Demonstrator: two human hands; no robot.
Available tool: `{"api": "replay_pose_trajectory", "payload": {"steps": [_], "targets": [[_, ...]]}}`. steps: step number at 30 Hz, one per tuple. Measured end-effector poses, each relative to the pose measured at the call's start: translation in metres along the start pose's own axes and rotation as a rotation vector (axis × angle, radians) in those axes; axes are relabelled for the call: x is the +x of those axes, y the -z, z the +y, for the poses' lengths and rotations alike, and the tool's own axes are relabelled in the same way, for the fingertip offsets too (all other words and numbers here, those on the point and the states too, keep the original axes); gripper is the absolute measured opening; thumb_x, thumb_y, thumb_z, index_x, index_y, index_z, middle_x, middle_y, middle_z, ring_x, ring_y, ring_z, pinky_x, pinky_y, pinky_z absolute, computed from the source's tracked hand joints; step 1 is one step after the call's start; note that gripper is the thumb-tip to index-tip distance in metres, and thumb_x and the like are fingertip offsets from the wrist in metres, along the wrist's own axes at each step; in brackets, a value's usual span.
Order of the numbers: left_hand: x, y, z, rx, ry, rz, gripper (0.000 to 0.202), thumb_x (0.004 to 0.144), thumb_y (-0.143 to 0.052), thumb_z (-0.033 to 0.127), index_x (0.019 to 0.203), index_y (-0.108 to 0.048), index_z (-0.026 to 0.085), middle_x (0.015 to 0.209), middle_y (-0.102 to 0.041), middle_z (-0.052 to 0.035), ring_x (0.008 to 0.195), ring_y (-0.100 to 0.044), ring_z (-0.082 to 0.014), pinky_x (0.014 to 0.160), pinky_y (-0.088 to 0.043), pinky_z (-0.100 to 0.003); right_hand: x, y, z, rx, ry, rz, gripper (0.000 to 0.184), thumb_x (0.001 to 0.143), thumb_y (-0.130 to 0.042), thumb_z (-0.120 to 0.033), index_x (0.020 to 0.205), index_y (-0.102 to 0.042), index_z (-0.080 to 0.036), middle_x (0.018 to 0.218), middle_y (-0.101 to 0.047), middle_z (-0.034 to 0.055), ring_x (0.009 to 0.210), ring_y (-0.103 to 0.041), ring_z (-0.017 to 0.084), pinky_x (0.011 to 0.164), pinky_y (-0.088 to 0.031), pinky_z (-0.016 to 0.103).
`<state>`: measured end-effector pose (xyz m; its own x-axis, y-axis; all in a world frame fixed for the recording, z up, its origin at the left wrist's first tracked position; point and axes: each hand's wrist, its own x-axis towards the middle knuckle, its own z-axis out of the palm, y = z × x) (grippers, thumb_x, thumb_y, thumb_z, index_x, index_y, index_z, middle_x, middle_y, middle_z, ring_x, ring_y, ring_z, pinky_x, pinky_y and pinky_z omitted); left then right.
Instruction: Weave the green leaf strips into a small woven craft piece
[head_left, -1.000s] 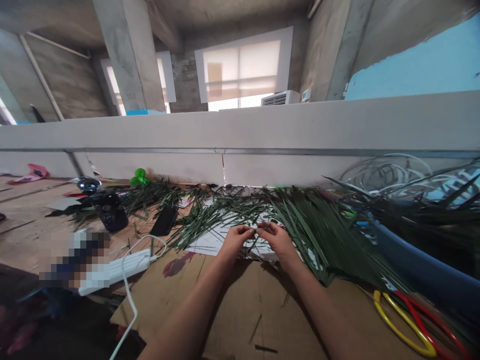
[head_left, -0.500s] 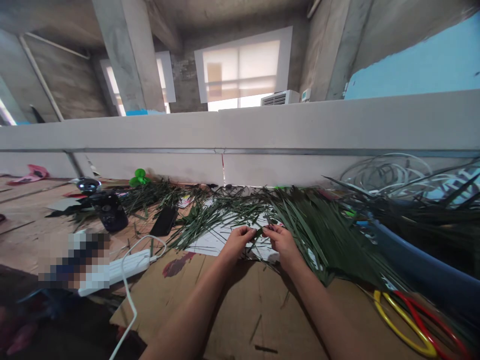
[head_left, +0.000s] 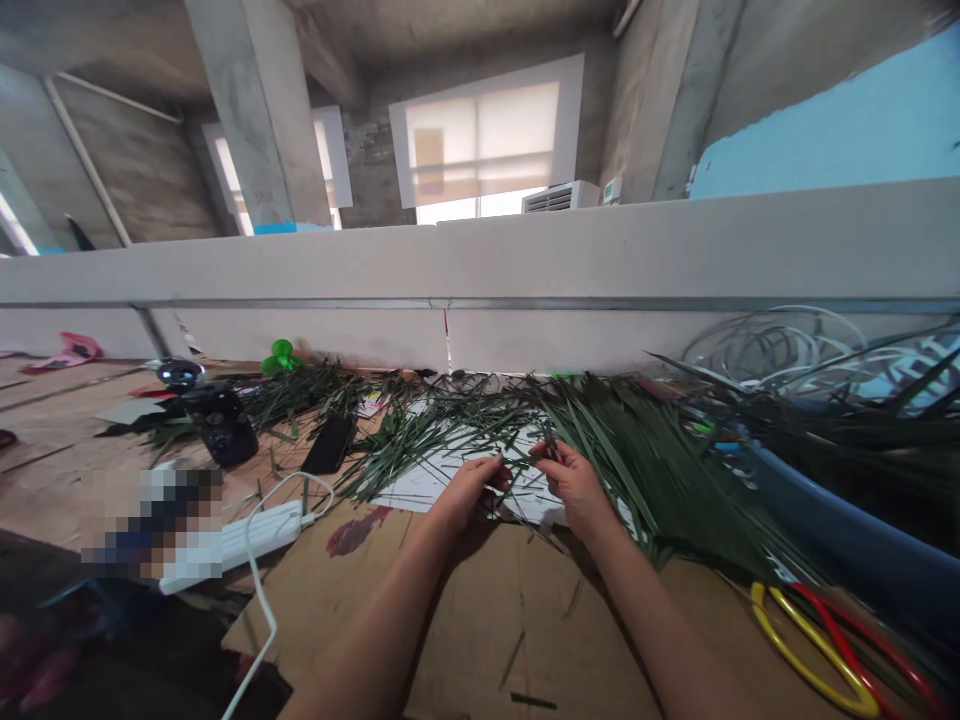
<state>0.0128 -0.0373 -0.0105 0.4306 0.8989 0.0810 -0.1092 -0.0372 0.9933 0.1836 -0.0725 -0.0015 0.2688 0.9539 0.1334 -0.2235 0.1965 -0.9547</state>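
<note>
Over a white sheet of paper (head_left: 420, 478), my two hands face each other with a small gap between them. My left hand (head_left: 475, 488) is closed, thumb against the fingers, on a thin green leaf strip (head_left: 519, 461) that shows in the gap. My right hand (head_left: 576, 487) pinches thin leaf material too, and a dark end stands up at its fingertips. Whether both hold one strip I cannot tell. Cut green strips (head_left: 409, 440) lie loose behind and left of my hands. Close by on the right spreads a pile of long green leaves (head_left: 652, 460).
Cardboard (head_left: 495, 620) lies under my forearms. Scissors (head_left: 817, 640) with yellow and red handles are at the lower right, beside a blue curved rim (head_left: 832, 520). To the left are a phone (head_left: 331, 444), a dark cup (head_left: 221, 425), a white power strip (head_left: 262, 535) and its cable.
My hands have drawn slightly apart. The right hand has shifted a little to the right, and the left a little to the left.
</note>
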Motion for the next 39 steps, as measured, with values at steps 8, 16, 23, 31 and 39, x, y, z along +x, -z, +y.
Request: {"api": "replay_pose_trajectory", "payload": {"steps": [8, 16, 23, 31, 39], "targets": [[0.006, 0.003, -0.007, -0.003, -0.017, 0.04, 0.034, 0.074, -0.07, 0.051, 0.075, -0.063, 0.018, 0.074, -0.062, -0.0025, 0.066, -0.056, -0.0138, 0.061, -0.042, -0.024, 0.0, 0.001, -0.001, 0.005, -0.037, -0.001, 0.034, 0.057, -0.071, -0.033, 0.087, -0.07, -0.018, 0.058, -0.054, -0.0061, 0.044, -0.023, 0.006, 0.045, -0.011, 0.024], [0.015, 0.003, -0.007, 0.116, -0.109, 0.073, 0.035, 0.069, -0.073, 0.051, 0.07, -0.064, 0.018, 0.065, -0.062, -0.0015, 0.065, -0.056, -0.0162, 0.071, -0.044, -0.03, 0.005, 0.0, 0.008, -0.095, 0.007, 0.011, 0.043, 0.052, -0.083, -0.053, 0.07, -0.068, -0.017, 0.063, -0.064, 0.0002, 0.053, -0.046, 0.012, 0.051, -0.034, 0.025], [0.007, -0.007, -0.005, 0.232, -0.166, 0.157, 0.017, 0.072, -0.072, 0.033, 0.069, -0.069, 0.016, 0.066, -0.065, -0.0014, 0.067, -0.058, -0.0165, 0.07, -0.045, -0.029, 0.007, 0.002, 0.012, -0.206, 0.069, 0.031, 0.039, 0.05, -0.082, -0.051, 0.065, -0.067, -0.018, 0.062, -0.066, 0.0026, 0.066, -0.06, 0.022, 0.067, -0.045, 0.034], [0.023, 0.018, 0.005, 0.361, -0.163, 0.481, 0.013, 0.079, -0.062, 0.023, 0.073, -0.071, 0.016, 0.069, -0.07, -0.003, 0.069, -0.064, -0.0172, 0.068, -0.047, -0.027, 0.022, 0.025, 0.025, -0.304, 0.046, 0.228, 0.038, 0.052, -0.073, -0.05, 0.071, -0.067, -0.019, 0.062, -0.069, 0.0034, 0.064, -0.064, 0.024, 0.061, -0.046, 0.033], [0.046, 0.144, 0.028, 0.62, 0.003, 0.893, 0.026, 0.097, -0.056, 0.032, 0.11, -0.067, 0.012, 0.105, -0.07, -0.0089, 0.097, -0.066, -0.0236, 0.086, -0.053, -0.039, 0.021, 0.025, 0.031, -0.253, 0.086, 0.234, 0.037, 0.053, -0.076, -0.052, 0.068, -0.065, -0.02, 0.06, -0.062, -0.0012, 0.06, -0.057, 0.019, 0.06, -0.044, 0.031]]}}
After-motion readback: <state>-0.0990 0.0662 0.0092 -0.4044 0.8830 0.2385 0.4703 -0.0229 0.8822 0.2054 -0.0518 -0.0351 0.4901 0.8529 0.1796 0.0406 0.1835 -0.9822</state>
